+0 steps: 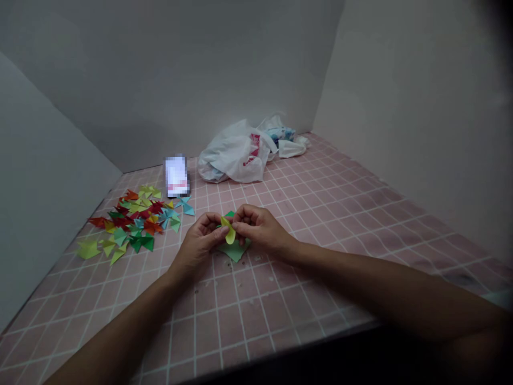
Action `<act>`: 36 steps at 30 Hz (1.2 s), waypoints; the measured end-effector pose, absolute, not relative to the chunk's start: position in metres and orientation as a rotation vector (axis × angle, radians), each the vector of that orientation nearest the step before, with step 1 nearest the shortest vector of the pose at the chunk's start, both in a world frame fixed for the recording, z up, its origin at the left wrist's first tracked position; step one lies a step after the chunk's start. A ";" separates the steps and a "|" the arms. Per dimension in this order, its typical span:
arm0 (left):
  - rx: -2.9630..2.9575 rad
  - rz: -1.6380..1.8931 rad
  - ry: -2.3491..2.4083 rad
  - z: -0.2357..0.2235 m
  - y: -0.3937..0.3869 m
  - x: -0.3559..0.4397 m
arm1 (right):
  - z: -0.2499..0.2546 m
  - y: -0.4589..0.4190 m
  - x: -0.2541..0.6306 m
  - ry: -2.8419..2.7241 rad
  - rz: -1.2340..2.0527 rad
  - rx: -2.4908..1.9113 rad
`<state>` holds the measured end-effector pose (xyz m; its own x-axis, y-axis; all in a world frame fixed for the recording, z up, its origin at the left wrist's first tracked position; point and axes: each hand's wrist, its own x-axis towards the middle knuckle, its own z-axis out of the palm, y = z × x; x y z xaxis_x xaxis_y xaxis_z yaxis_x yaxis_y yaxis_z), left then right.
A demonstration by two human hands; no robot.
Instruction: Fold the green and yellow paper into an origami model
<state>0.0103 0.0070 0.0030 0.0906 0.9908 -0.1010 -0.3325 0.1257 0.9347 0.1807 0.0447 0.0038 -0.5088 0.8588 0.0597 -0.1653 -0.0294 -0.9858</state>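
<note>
Between my two hands is a small piece of yellow paper [230, 235], bent into a curved, partly folded shape. My left hand [206, 232] pinches its left side between thumb and fingers. From the right, my right hand [256, 224] grips its other edge, fingers curled and thumb pressed in. Green paper [235, 252] lies on the table beneath the hands, and they cover part of it. To the left spreads a pile of folded paper pieces [136, 219] in red, orange, yellow, green and blue, with pointed tips.
A lit phone [176, 176], its screen blurred out, stands behind the paper pile. White plastic bags [236, 152] sit at the back against the wall. The table [340, 214] wears a pink cloth with a white grid. Pale walls [200, 64] enclose the back and sides.
</note>
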 end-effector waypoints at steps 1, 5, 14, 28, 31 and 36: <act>0.905 1.220 0.953 0.002 0.007 0.010 | 0.004 0.045 0.181 -1.462 1.659 -0.751; 0.868 1.230 0.957 0.002 0.008 0.011 | 0.005 0.046 0.182 -1.455 1.679 -0.731; 0.826 1.254 1.000 0.007 0.005 0.014 | -0.001 0.048 0.179 -1.512 1.740 -0.775; 0.787 1.207 1.038 0.010 0.001 0.016 | 0.003 0.049 0.183 -1.586 1.620 -0.712; 0.838 1.199 1.025 0.009 0.000 0.017 | 0.001 0.051 0.184 -1.541 1.677 -0.736; 0.850 1.184 1.009 0.011 -0.001 0.018 | -0.005 0.053 0.181 -1.530 1.727 -0.702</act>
